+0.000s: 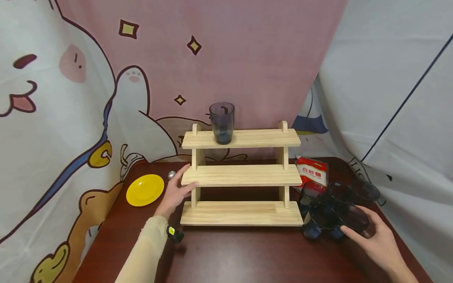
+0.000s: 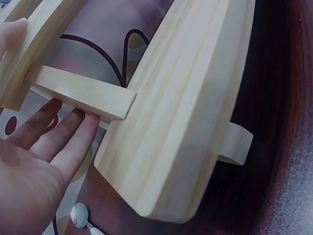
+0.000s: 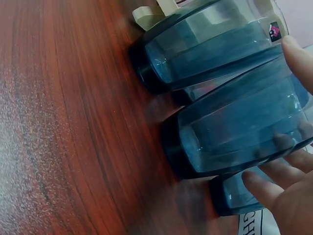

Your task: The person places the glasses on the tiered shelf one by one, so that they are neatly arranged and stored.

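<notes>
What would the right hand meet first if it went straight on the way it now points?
Most likely the front-right dark glass: the right hand has its thumb and fingers on either side of it. Whether they already touch it is hard to tell.

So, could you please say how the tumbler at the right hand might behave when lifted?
The tumbler looks rigid and possibly slippery, given its smooth, glossy wall. It may tip if nudged, flaring above a narrower base, and could knock neighbouring tumblers.
</notes>
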Demonstrator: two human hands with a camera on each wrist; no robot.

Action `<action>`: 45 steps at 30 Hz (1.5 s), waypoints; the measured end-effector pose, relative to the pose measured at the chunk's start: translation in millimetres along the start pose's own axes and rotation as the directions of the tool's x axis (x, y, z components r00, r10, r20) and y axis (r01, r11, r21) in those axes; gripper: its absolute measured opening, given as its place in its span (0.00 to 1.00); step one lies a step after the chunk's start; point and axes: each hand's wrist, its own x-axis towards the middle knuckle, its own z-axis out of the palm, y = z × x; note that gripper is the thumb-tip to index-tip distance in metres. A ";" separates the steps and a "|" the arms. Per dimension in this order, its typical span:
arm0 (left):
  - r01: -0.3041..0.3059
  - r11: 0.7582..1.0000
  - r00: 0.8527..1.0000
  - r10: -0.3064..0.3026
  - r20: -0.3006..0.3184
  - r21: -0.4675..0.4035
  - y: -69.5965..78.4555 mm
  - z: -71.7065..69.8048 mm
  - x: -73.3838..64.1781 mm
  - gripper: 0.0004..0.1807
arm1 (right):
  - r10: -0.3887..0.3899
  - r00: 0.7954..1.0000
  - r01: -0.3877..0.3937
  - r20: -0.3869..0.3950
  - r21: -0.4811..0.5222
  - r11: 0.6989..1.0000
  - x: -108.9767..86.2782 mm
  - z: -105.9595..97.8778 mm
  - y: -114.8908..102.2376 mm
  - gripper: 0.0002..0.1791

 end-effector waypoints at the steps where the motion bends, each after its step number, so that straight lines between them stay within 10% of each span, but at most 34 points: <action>1: 0.000 1.000 1.000 0.000 0.001 0.001 0.9 0.1 -0.3 0.44 | 0.010 1.000 -0.010 -0.007 0.006 1.000 -0.4 -0.1 -0.5 0.46; 13: 0.012 1.000 1.000 -0.012 0.000 0.018 6.5 -1.8 -0.9 0.46 | 0.144 0.986 -0.138 -0.085 0.075 0.988 -12.4 -4.1 -8.6 0.45; 27: 0.046 0.999 0.999 -0.046 -0.012 0.013 -1.5 -0.2 -4.0 0.45 | 0.102 0.957 -0.093 -0.271 0.046 0.995 -5.9 -54.4 -62.7 0.41; 35: 0.019 1.000 1.000 -0.019 -0.006 0.014 -1.1 -1.2 -2.7 0.47 | -0.068 0.977 0.126 -0.202 0.291 0.948 17.2 -70.2 -101.6 0.38; 45: 0.014 1.000 1.000 -0.014 0.007 -0.012 -0.1 0.5 -1.1 0.47 | -0.117 0.984 0.148 -0.134 0.254 0.956 55.2 -55.6 -140.1 0.37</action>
